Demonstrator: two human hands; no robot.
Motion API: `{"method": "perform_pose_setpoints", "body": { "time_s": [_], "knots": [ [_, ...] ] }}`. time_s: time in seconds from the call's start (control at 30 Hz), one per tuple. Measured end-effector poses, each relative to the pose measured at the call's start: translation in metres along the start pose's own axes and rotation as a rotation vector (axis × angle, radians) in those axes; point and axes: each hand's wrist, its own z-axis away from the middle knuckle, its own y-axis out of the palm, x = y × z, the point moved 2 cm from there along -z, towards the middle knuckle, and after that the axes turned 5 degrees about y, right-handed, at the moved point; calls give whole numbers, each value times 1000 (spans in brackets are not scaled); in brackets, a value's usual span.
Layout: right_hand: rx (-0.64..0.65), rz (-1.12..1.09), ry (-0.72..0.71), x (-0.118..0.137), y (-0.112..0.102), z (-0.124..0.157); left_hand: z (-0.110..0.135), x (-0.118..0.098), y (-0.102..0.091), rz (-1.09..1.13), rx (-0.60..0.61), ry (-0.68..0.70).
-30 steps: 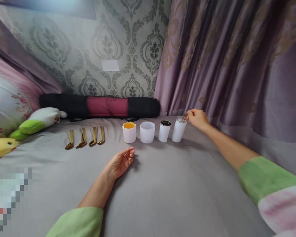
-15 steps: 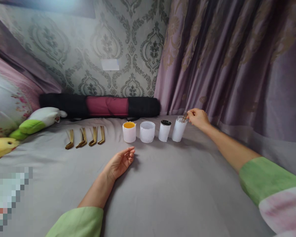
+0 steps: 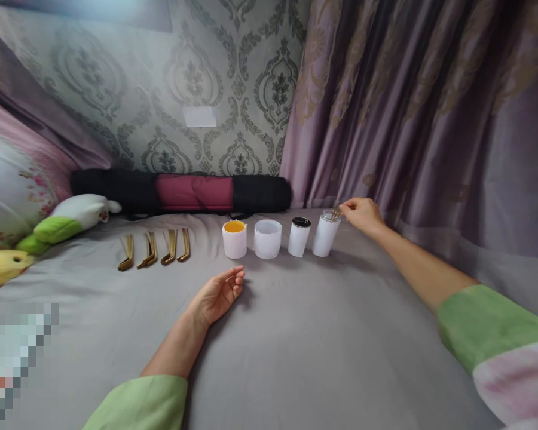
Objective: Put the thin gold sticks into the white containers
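Note:
My right hand [image 3: 361, 215] pinches one or more thin brownish metallic sticks [image 3: 336, 212] at the mouth of a tall white-wrapped jar [image 3: 325, 239] with a clear glass rim. Too little of the sticks shows to tell their exact kind. To the jar's left stand a white-wrapped cup with a dark rim [image 3: 299, 240], a wide translucent white cup [image 3: 268, 243] and a white-wrapped cup with an orange inside [image 3: 235, 243]. My left hand [image 3: 219, 294] rests on the grey sheet in front of the orange-lined cup, empty, its fingers loosely bent.
Several bundles of L-shaped brass-coloured sticks [image 3: 168, 251] lie left of the cups. Behind runs a long black and maroon roll [image 3: 192, 192] against the wall. Plush toys [image 3: 69, 216] sit at the left, purple curtains [image 3: 412, 107] hang at the right, and a blurred-out item lies lower left.
The sticks in my right hand have shifted slightly at the jar's mouth, and that hand has moved a little to the right. My left hand and the cups stay put.

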Motion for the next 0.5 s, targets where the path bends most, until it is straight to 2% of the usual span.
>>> {"method": "perform_pose_setpoints", "body": {
  "time_s": [0.2, 0.5],
  "knots": [
    [-5, -12, 87, -2, 7, -5, 1, 0, 0, 4, 15, 0],
    [-4, 31, 151, 8, 6, -8, 0, 0, -1, 1, 13, 3]
  ]
}}
